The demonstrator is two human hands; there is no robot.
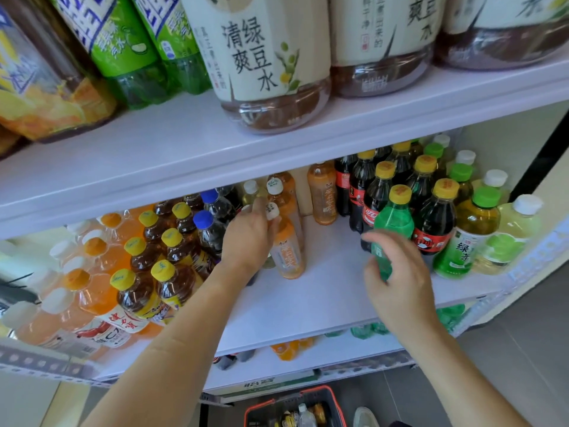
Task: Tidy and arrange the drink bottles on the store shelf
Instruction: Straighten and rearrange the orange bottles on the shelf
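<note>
On the left of the middle shelf the yellow-capped tea bottles are standing in packed rows, so I am leaving them alone. My left hand is curling round the neck of the white-capped orange bottle, probably to slide it into the bare gap. My right hand is hovering unclenched, fingers spread, at the green bottle, which looks out of place fronting the colas.

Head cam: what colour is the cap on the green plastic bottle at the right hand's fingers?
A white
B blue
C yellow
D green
C: the green plastic bottle by the right hand has a yellow screw cap; the white, blue and green caps are on other bottles.
</note>
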